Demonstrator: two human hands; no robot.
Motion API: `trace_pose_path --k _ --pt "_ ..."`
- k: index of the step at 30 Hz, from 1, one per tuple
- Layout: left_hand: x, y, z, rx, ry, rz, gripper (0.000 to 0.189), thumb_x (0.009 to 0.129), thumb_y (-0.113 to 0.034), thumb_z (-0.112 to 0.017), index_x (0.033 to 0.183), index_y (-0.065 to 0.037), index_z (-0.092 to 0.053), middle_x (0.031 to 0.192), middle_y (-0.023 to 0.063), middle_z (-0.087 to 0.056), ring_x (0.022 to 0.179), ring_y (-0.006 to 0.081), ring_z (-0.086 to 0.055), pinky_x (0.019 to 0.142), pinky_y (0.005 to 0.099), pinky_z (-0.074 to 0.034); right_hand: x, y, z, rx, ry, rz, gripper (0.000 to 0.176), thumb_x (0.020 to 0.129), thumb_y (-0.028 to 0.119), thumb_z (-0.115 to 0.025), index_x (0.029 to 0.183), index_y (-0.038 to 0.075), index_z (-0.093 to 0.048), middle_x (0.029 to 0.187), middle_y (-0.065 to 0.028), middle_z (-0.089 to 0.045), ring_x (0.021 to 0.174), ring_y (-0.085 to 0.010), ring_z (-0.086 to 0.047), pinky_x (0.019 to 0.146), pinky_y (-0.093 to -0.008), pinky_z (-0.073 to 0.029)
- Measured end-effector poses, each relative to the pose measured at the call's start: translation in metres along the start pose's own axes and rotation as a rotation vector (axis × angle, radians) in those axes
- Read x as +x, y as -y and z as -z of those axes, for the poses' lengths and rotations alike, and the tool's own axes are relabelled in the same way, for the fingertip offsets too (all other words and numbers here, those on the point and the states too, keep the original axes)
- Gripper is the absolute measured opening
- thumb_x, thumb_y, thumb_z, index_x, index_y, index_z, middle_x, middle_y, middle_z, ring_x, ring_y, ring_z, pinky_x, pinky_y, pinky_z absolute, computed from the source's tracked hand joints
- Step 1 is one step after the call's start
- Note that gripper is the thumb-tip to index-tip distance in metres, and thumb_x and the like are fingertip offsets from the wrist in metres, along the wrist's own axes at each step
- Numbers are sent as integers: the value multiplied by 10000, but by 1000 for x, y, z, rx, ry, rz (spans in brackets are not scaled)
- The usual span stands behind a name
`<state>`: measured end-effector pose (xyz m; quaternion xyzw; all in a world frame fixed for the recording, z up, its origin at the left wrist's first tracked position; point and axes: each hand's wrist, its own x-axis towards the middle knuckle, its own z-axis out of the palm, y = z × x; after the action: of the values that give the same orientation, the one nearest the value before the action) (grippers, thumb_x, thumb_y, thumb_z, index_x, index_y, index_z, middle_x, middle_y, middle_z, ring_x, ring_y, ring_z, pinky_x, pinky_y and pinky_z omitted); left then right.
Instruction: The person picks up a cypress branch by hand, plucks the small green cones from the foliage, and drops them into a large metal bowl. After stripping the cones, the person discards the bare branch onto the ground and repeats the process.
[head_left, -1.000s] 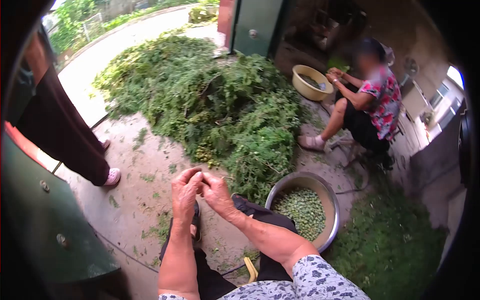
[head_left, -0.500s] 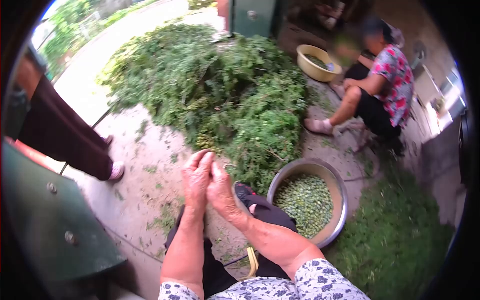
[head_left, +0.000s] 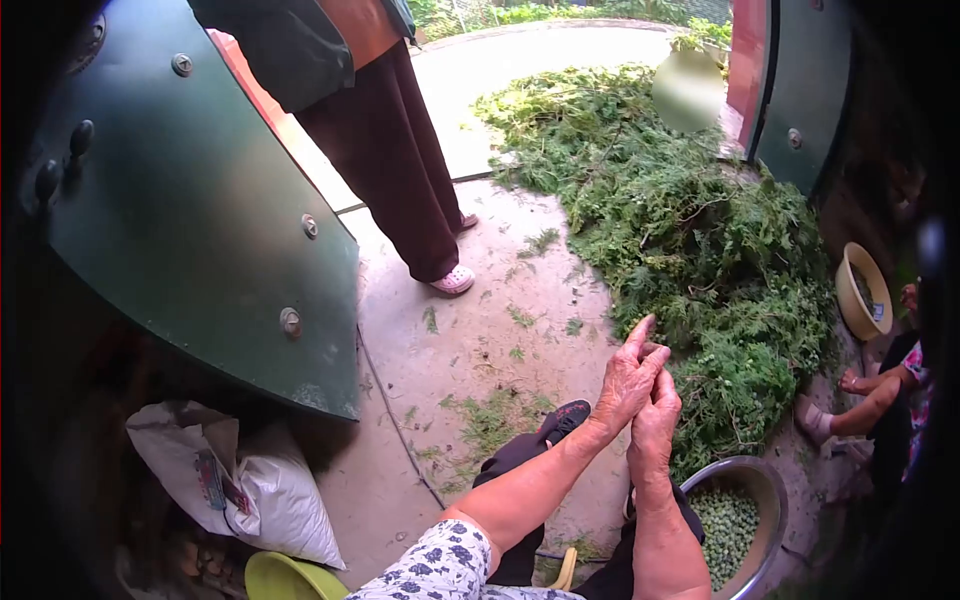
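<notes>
My left hand (head_left: 626, 390) and my right hand (head_left: 656, 425) meet above my knees, touching each other. The left index finger is stretched out, with the other fingers against the right hand. Fingers of the right hand point upward, partly covered by the left. Nothing held shows in either hand, though the space between the palms is hidden. Just beyond them lies a big heap of green leafy branches (head_left: 710, 250). To the right of my right forearm stands a metal basin (head_left: 777, 500), partly cut off by my arm, containing small round green fruits or seed cones (head_left: 728, 530).
A person in dark trousers (head_left: 385, 160) stands beside a green metal door panel (head_left: 220, 220) at left. White sacks (head_left: 275, 500) and a yellow-green basin (head_left: 285, 578) are lower left. Another person's hand (head_left: 855, 383) shows at right, near a yellow basin (head_left: 852, 305). A cable (head_left: 400, 430) crosses the floor.
My view has swung left, so the heap and basins sit further right. My hands remain together, and the left index finger now stands out from the rest. The sacks have come into view.
</notes>
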<state>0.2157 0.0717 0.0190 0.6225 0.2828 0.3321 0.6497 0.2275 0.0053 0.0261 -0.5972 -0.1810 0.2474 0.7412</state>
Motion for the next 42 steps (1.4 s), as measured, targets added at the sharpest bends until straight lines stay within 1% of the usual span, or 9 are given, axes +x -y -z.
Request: trace_pose_path --k 1,3,6,11,14,18,20,26,42 --pt "2 -17 16 47 52 59 656 845 -87 -572 1403 -74 -227 846 58 -624 731 61 -539 667 224 -469 -1 -3 0 -52 23 2 315 858 28 -516 1170 -6 -492 939 -55 -578 842 -108 -543 751 -242 -452" --pt "13 -68 39 -75 -25 -184 754 851 -22 -504 1427 -98 -23 777 72 -635 677 115 -583 640 252 -499 -3 3 -3 -55 63 -19 330 848 22 -525 1175 -7 -489 920 -46 -573 795 -104 -551 716 -240 -458" --pt "54 -179 82 79 -209 -441 756 838 -25 -515 1390 31 -1 711 113 -619 646 160 -593 624 259 -500 -8 0 2 -48 54 -26 351 831 13 -530 1179 -4 -486 861 -30 -554 688 -94 -552 634 -229 -462" --pt "101 -270 119 34 -264 -681 741 832 -60 -560 1395 7 -83 840 112 -623 729 156 -613 718 290 -481 -3 -2 10 -73 38 -24 319 861 54 -525 1171 -8 -484 855 -39 -570 678 -92 -556 616 -221 -461" --pt "80 -218 77 -21 -42 -569 584 861 -143 -572 1343 22 -287 834 99 -642 787 150 -605 763 269 -466 -1 6 8 6 -26 -17 297 889 112 -525 1160 -3 -489 853 -37 -581 669 -83 -558 610 -219 -461" --pt "33 -38 10 140 205 -126 447 837 -259 -635 1183 6 -535 978 109 -621 867 152 -581 771 269 -482 2 5 10 128 -77 -46 196 921 153 -496 1044 5 -535 846 -7 -577 680 -62 -543 611 -212 -450" --pt "-1 -13 0 -132 236 181 368 863 -289 -598 1062 21 -595 890 73 -615 784 121 -567 711 247 -474 1 3 10 114 -142 -24 179 936 155 -470 995 5 -549 845 10 -564 713 -49 -512 635 -204 -434" --pt "-16 5 -14 -545 159 382 413 877 -365 -561 894 44 -607 843 54 -602 770 105 -525 692 236 -430 2 -5 13 141 -159 2 193 944 147 -454 967 -10 -563 877 -1 -563 787 -59 -495 715 -217 -423" --pt "-19 -6 -14 -304 -2 181 373 900 -336 -517 820 19 -601 723 63 -594 682 111 -516 614 270 -425 0 6 3 43 -113 0 210 949 163 -436 991 0 -562 861 -3 -574 750 -65 -512 675 -216 -441"
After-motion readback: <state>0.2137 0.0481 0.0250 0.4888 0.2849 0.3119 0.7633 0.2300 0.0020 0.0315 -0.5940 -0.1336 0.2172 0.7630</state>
